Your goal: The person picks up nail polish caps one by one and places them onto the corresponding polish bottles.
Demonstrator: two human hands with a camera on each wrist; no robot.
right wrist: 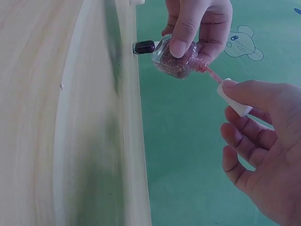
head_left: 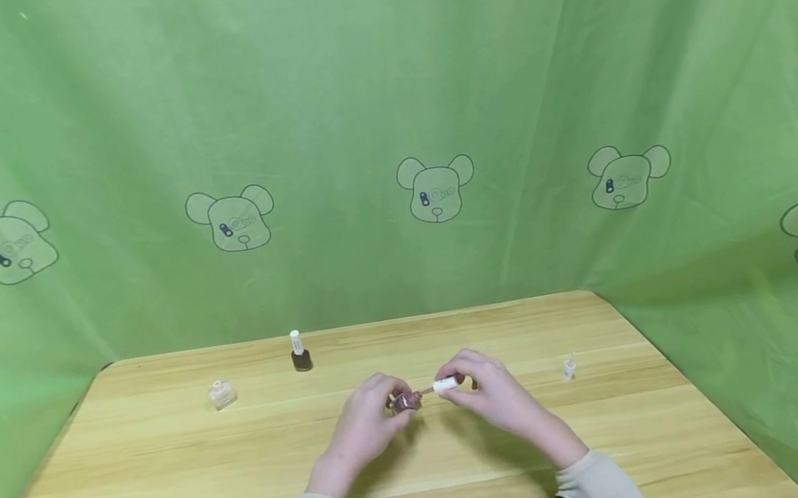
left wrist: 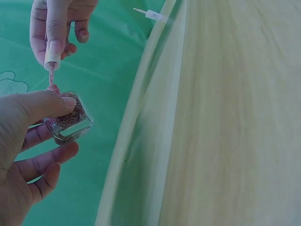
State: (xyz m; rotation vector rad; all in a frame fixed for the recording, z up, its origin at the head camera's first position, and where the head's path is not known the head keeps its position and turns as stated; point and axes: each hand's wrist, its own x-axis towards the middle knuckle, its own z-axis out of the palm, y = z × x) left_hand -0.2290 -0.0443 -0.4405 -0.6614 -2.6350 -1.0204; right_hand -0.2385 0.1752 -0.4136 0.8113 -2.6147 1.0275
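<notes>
Between distant side-edges (head_left: 697,396), left hand (head_left: 367,421) grips bottle (head_left: 407,402), right hand (head_left: 492,391) cap (head_left: 445,384).

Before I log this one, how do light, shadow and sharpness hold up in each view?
Head: fairly even light, with soft shadows below the left hand and right hand on the tabletop; left wrist: cool tint, tabletop grain smeared, though the glittery bottle looks fairly clear; right wrist: also cool, tabletop soft, its pale line bowed, perhaps lens distortion.
</notes>
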